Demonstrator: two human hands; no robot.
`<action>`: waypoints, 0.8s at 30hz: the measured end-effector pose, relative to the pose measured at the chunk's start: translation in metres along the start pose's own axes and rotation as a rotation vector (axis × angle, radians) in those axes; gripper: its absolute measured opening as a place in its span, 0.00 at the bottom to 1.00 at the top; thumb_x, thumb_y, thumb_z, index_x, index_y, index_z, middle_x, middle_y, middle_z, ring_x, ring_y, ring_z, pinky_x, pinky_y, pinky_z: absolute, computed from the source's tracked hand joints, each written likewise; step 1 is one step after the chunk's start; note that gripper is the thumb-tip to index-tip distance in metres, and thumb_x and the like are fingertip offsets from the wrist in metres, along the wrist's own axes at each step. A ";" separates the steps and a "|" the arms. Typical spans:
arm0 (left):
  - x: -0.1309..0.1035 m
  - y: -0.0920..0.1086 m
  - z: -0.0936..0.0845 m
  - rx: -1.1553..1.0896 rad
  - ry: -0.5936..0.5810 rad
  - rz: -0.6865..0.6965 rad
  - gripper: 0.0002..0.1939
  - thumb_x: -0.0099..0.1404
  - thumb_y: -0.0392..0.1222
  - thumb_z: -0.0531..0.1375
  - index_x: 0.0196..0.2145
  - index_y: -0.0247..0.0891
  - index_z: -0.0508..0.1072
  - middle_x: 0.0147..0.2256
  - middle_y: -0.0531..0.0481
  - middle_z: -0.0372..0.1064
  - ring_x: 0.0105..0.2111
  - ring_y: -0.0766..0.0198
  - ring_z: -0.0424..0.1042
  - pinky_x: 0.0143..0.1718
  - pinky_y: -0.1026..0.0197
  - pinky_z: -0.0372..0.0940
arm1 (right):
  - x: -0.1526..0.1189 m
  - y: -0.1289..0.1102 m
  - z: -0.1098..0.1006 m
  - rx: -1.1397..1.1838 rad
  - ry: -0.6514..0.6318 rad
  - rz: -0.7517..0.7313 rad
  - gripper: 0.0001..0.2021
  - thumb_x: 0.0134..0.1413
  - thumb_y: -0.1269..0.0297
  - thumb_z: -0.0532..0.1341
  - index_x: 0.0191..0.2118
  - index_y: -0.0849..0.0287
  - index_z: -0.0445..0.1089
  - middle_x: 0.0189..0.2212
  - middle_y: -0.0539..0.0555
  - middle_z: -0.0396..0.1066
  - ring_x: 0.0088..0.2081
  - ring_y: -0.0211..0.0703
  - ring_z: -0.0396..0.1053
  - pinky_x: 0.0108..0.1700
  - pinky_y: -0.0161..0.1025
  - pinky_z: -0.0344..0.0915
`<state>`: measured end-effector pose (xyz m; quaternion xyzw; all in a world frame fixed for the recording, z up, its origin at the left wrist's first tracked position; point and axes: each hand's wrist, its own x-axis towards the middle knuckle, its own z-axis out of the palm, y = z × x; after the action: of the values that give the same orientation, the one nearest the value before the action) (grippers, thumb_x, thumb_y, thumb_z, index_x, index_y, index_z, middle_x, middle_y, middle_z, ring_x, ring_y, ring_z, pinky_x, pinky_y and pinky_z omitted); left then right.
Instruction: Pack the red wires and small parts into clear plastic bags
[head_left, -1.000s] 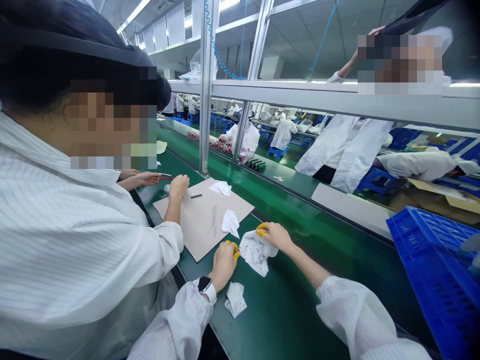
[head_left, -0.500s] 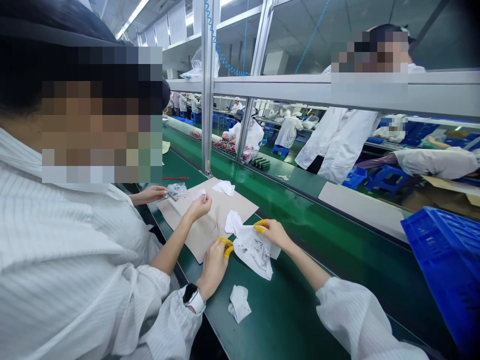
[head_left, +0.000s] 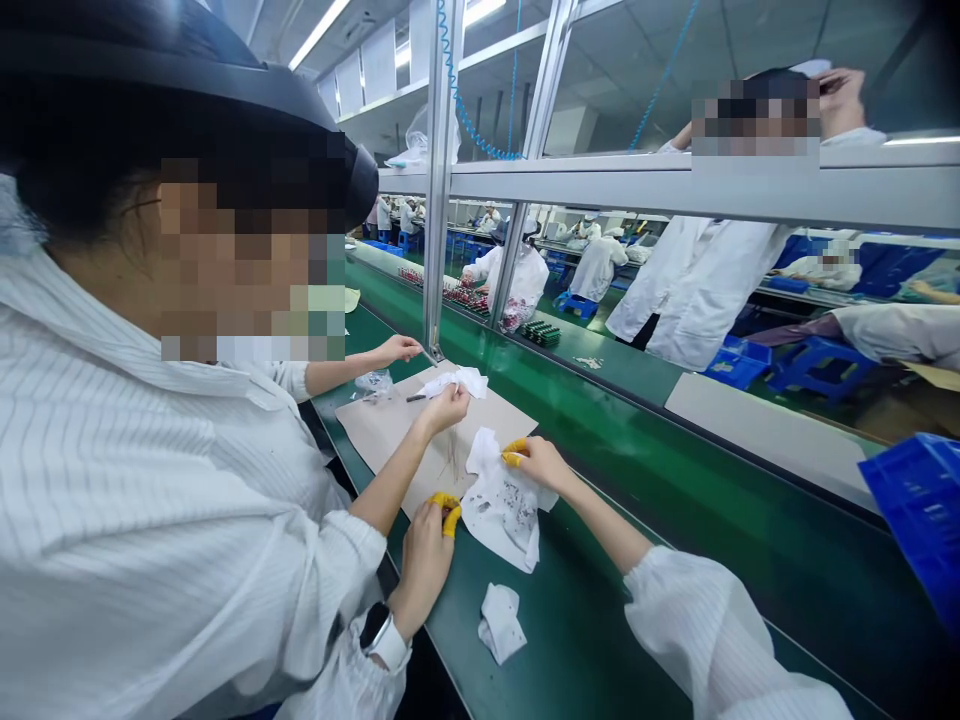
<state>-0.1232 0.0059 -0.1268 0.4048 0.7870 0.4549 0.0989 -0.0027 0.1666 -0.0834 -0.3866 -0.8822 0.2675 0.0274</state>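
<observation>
My left hand (head_left: pixel 426 555), with yellow finger cots and a watch at the wrist, is closed in a pinch by the left edge of a white wipe (head_left: pixel 499 525) covered in dark smudges. What it pinches is too small to make out. Over the wipe's upper part, my right hand (head_left: pixel 544 465), also in yellow finger cots, has its fingers pressed together; anything between them is hidden. Thin wires (head_left: pixel 452 455) lie on the brown cardboard (head_left: pixel 397 425) just beyond my left hand. A folded white wipe (head_left: pixel 502 622) rests on the green bench, nearer to me.
A co-worker sits close on my left, their hands (head_left: pixel 446 408) over the cardboard near another white wipe (head_left: pixel 472 381) and a small plastic bag (head_left: pixel 373 382). A green conveyor belt (head_left: pixel 600 430) runs along the right. A blue crate (head_left: pixel 919 520) stands at far right.
My view has shifted slightly. The co-worker's far hand has lifted away from the plastic bag. My right hand has moved a little left across the smudged wipe.
</observation>
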 end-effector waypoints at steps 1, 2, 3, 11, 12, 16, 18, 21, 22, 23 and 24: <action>-0.024 -0.005 0.004 0.030 -0.016 -0.011 0.10 0.64 0.40 0.54 0.36 0.32 0.71 0.33 0.49 0.70 0.31 0.65 0.71 0.36 0.60 0.70 | -0.005 0.001 -0.001 -0.001 -0.004 0.000 0.07 0.55 0.69 0.59 0.39 0.62 0.72 0.40 0.55 0.73 0.42 0.44 0.70 0.46 0.45 0.66; -0.045 -0.010 0.007 0.059 -0.041 -0.009 0.07 0.63 0.37 0.54 0.34 0.32 0.71 0.32 0.48 0.70 0.33 0.64 0.72 0.37 0.58 0.69 | -0.012 0.002 -0.002 -0.002 -0.009 0.002 0.07 0.54 0.70 0.59 0.38 0.62 0.72 0.40 0.55 0.73 0.42 0.45 0.70 0.45 0.43 0.65; -0.062 -0.014 0.008 0.083 -0.068 0.001 0.05 0.62 0.34 0.55 0.33 0.33 0.72 0.33 0.47 0.71 0.35 0.61 0.72 0.38 0.56 0.69 | -0.020 0.004 -0.004 -0.001 -0.014 0.005 0.08 0.53 0.70 0.58 0.38 0.61 0.73 0.40 0.55 0.74 0.42 0.45 0.70 0.45 0.41 0.65; -0.094 -0.020 0.002 0.100 -0.207 0.095 0.08 0.61 0.33 0.53 0.35 0.36 0.72 0.36 0.44 0.72 0.39 0.55 0.72 0.42 0.51 0.68 | -0.078 0.036 -0.009 0.003 -0.058 0.117 0.12 0.52 0.67 0.56 0.39 0.62 0.75 0.40 0.56 0.75 0.42 0.48 0.71 0.42 0.36 0.65; -0.095 -0.020 0.003 0.099 -0.222 0.111 0.08 0.61 0.33 0.53 0.35 0.36 0.72 0.36 0.45 0.73 0.39 0.55 0.71 0.42 0.50 0.68 | -0.080 0.039 -0.009 -0.004 -0.058 0.135 0.12 0.51 0.67 0.56 0.39 0.62 0.75 0.40 0.57 0.75 0.42 0.49 0.71 0.42 0.37 0.65; -0.092 -0.021 0.008 0.088 -0.268 0.188 0.11 0.63 0.35 0.51 0.39 0.38 0.72 0.39 0.45 0.73 0.43 0.56 0.71 0.46 0.50 0.67 | -0.086 0.050 -0.010 -0.024 -0.046 0.189 0.13 0.51 0.68 0.56 0.39 0.63 0.75 0.40 0.59 0.74 0.42 0.50 0.71 0.42 0.39 0.65; -0.084 -0.021 0.011 0.087 -0.273 0.223 0.16 0.64 0.34 0.48 0.46 0.39 0.69 0.46 0.44 0.70 0.48 0.55 0.68 0.52 0.48 0.63 | -0.089 0.054 -0.010 -0.020 -0.044 0.190 0.12 0.50 0.69 0.56 0.38 0.61 0.75 0.40 0.57 0.75 0.41 0.49 0.71 0.41 0.37 0.65; -0.064 -0.016 0.020 0.085 -0.274 0.276 0.22 0.61 0.30 0.48 0.52 0.43 0.65 0.53 0.48 0.64 0.57 0.55 0.59 0.60 0.46 0.51 | -0.093 0.059 -0.008 -0.021 -0.027 0.194 0.11 0.49 0.69 0.57 0.37 0.59 0.76 0.37 0.55 0.76 0.39 0.48 0.72 0.38 0.35 0.66; -0.056 -0.013 0.024 0.082 -0.274 0.290 0.23 0.60 0.29 0.48 0.51 0.44 0.65 0.54 0.49 0.63 0.58 0.54 0.57 0.61 0.46 0.49 | -0.094 0.061 -0.007 -0.024 -0.019 0.199 0.11 0.48 0.68 0.58 0.36 0.58 0.76 0.36 0.55 0.76 0.38 0.48 0.72 0.37 0.35 0.66; -0.049 -0.009 0.030 0.079 -0.272 0.297 0.23 0.59 0.28 0.49 0.50 0.44 0.67 0.53 0.48 0.64 0.58 0.53 0.58 0.61 0.46 0.48 | -0.096 0.063 -0.006 -0.030 -0.012 0.205 0.10 0.47 0.68 0.59 0.36 0.57 0.76 0.35 0.54 0.76 0.38 0.48 0.72 0.36 0.35 0.66; -0.042 -0.006 0.035 0.075 -0.267 0.295 0.21 0.59 0.27 0.50 0.47 0.43 0.69 0.51 0.46 0.66 0.56 0.51 0.60 0.60 0.46 0.50 | -0.098 0.066 -0.005 -0.036 -0.005 0.211 0.10 0.47 0.68 0.59 0.35 0.57 0.76 0.35 0.54 0.76 0.37 0.48 0.72 0.36 0.35 0.66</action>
<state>-0.0809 -0.0035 -0.1602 0.5758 0.7154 0.3773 0.1194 0.1106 0.1374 -0.0960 -0.4771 -0.8413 0.2539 -0.0103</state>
